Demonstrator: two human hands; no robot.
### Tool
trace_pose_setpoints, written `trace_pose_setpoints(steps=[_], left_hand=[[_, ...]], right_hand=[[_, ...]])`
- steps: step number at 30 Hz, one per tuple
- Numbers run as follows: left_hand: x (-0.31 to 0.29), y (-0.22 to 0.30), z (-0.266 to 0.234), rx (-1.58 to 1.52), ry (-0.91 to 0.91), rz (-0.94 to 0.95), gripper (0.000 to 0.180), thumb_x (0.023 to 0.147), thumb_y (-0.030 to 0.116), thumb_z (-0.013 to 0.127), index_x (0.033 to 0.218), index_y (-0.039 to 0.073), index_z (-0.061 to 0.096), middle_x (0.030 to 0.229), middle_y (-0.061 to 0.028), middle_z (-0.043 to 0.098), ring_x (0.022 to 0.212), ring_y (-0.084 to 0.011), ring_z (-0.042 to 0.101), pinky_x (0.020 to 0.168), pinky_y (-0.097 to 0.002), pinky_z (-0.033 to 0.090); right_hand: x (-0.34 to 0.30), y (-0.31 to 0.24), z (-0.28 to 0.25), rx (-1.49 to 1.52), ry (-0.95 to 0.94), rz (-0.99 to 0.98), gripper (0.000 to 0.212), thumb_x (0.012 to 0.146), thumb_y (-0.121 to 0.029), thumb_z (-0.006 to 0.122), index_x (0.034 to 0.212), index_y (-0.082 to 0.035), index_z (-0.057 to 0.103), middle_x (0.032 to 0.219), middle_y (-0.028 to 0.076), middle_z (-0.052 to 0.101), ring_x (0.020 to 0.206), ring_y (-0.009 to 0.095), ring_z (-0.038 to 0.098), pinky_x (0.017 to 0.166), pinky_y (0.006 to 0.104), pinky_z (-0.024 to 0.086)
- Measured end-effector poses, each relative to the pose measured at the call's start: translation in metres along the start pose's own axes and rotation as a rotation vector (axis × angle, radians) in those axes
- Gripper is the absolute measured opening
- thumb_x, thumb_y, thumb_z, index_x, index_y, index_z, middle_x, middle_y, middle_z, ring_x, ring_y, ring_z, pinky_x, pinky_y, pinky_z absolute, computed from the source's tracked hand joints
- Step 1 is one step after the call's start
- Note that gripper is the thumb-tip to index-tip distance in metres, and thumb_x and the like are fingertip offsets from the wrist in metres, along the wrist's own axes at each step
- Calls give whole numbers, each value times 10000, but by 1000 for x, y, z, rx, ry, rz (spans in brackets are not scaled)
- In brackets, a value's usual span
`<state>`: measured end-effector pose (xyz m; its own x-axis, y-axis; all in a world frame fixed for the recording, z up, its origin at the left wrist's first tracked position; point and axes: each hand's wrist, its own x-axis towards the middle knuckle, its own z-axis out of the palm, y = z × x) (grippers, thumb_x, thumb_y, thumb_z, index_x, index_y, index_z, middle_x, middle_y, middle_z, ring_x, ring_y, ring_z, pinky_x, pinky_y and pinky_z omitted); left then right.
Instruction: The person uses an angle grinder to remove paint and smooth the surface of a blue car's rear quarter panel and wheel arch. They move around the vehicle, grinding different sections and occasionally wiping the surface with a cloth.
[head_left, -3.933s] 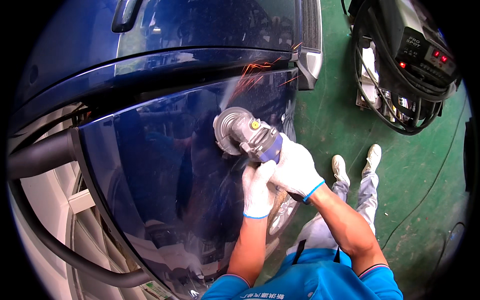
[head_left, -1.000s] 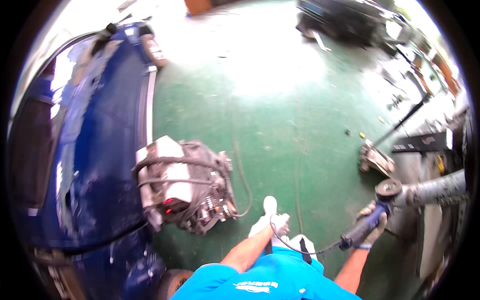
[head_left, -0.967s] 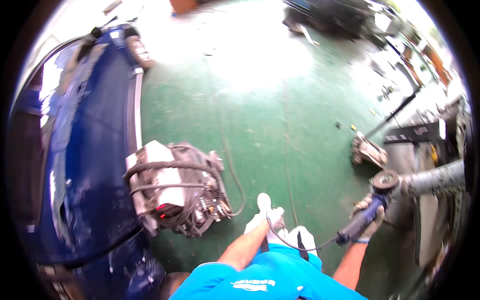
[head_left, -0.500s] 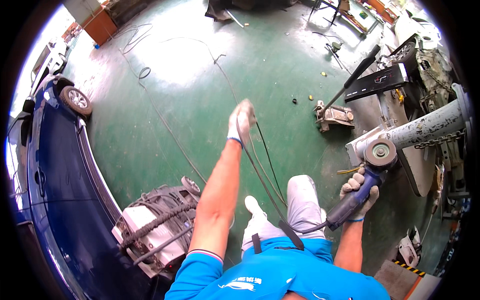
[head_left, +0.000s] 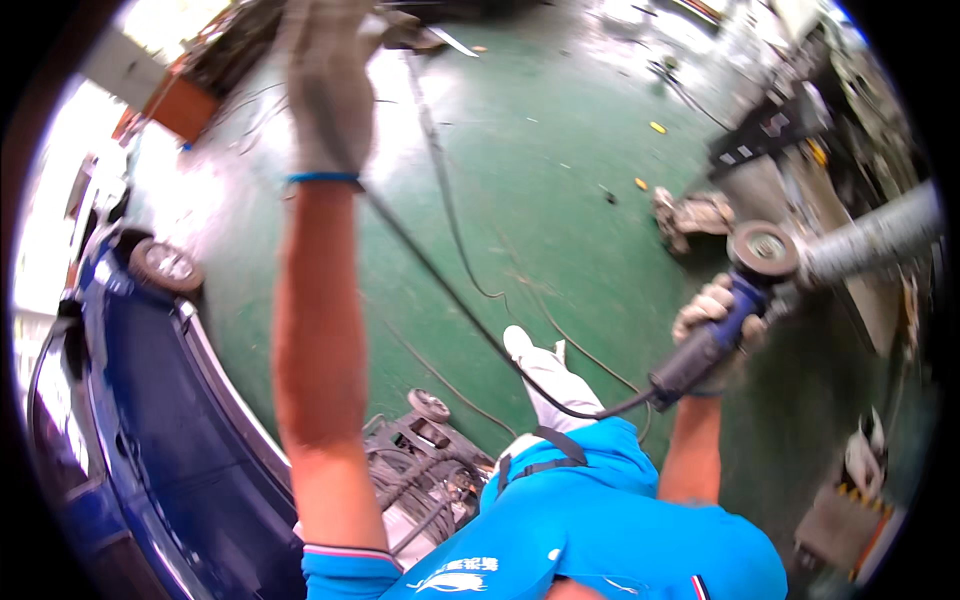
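Note:
My right hand (head_left: 712,310), in a pale work glove, is wrapped round the body of a blue and black angle grinder (head_left: 690,362). Its round disc (head_left: 763,248) points up and away from me, close to a thick grey metal post (head_left: 870,238). From the grinder's rear end a black power cord (head_left: 470,310) runs up to my gloved left hand (head_left: 330,95), which is raised far out on a straight arm. That hand is closed on the cord; motion blurs it and the fingertips are partly out of view. More cord hangs down beyond it to the floor.
A dark blue car (head_left: 190,430) stands along my left. Near my left elbow is a wheeled machine (head_left: 425,490) with coiled cables. A floor jack (head_left: 692,215) and metal stand parts lie ahead right. Loose cables cross the green floor (head_left: 580,250).
My left hand has swung up and to the left, drawing the cord taut across the view. My right hand keeps the grinder at about the same place. The view has shifted slightly.

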<state>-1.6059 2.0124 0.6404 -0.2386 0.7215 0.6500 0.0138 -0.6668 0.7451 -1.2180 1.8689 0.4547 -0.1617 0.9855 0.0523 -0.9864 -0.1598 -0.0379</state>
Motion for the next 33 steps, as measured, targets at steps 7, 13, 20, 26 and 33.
trace_pose_setpoints(steps=[7,13,20,26,33], left_hand=[[79,-159,-82,-681,82,-159,246,1065,172,588,1278,51,615,990,-22,597,905,-96,607,822,-224,537],[158,-179,-192,109,154,-165,418,1083,231,562,1386,-57,542,1161,-90,669,1068,-116,600,984,-273,494],[221,-227,-342,187,235,-221,408,1076,235,587,1383,-32,564,1184,-59,663,1064,-100,592,969,-258,501],[309,-289,-470,-101,278,-228,315,1072,159,578,1329,-23,590,1139,-44,659,1060,-83,588,954,-242,503],[450,-305,-586,131,238,-169,326,1053,185,597,1290,-40,597,1076,-66,662,1001,-104,585,911,-261,513]], right_hand=[[111,46,-32,40,1,90,709,741,38,852,1314,-98,458,1032,-5,510,950,152,545,972,355,494],[285,134,-40,-26,-88,159,730,820,-68,849,1406,-30,416,1112,35,522,1012,173,566,1014,362,519],[459,297,-18,-79,-226,317,687,863,-103,807,1412,-24,400,1090,33,495,983,162,548,983,362,508],[569,475,-7,-85,-266,390,679,883,-147,790,1423,-32,395,1056,18,474,938,147,529,944,354,522],[670,618,22,-96,-291,493,670,894,-189,788,1420,-21,410,1070,20,491,952,148,543,957,356,530]])
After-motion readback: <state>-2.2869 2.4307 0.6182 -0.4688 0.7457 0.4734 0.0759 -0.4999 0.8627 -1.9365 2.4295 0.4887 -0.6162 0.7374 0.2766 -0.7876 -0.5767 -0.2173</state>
